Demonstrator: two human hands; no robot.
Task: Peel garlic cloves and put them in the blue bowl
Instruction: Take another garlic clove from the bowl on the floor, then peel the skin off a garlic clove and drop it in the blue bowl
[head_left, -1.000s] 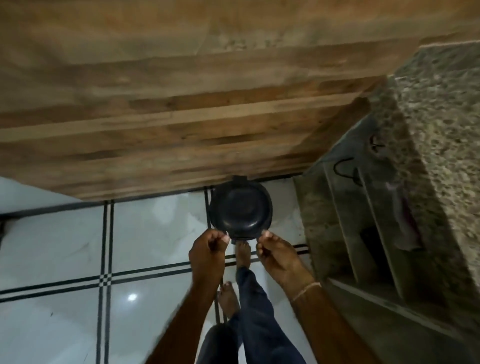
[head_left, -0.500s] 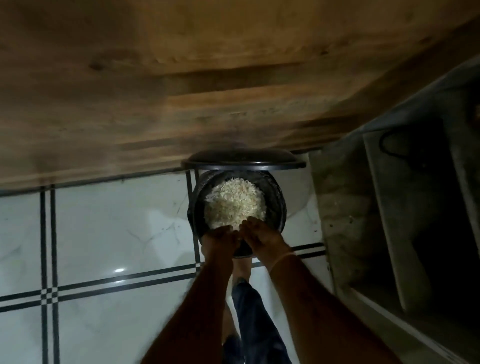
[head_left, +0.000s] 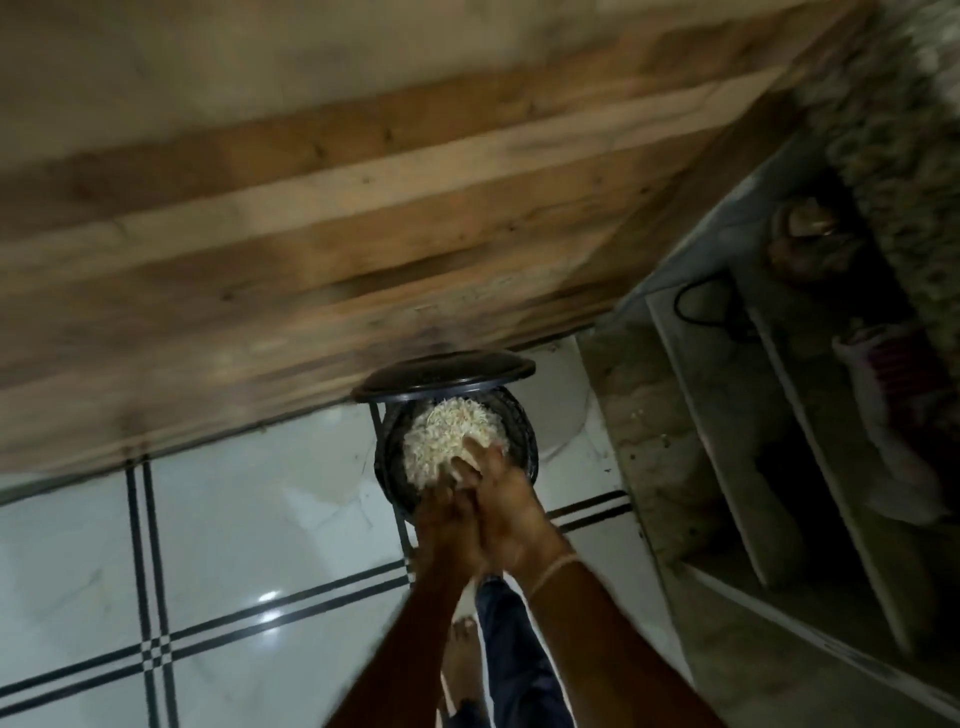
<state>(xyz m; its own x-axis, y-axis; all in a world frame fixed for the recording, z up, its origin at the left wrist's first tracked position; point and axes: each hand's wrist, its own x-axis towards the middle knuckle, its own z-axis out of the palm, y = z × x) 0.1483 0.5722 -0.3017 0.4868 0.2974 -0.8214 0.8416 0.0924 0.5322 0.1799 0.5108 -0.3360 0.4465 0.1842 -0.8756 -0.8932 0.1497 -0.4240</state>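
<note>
My left hand (head_left: 441, 519) and right hand (head_left: 514, 512), palms together, fingers straight, anything between them hidden, hang over peels (head_left: 447, 431) in the bin (head_left: 523, 436) just ahead.

Black bin (head_left: 524, 442) on white tiled floor (head_left: 249, 519) beside wooden boards (head_left: 363, 208).

The bin (head_left: 523, 441) holds scraps (head_left: 441, 434), lid (head_left: 447, 370) behind it, shelves (head_left: 727, 426) to its right.
</note>
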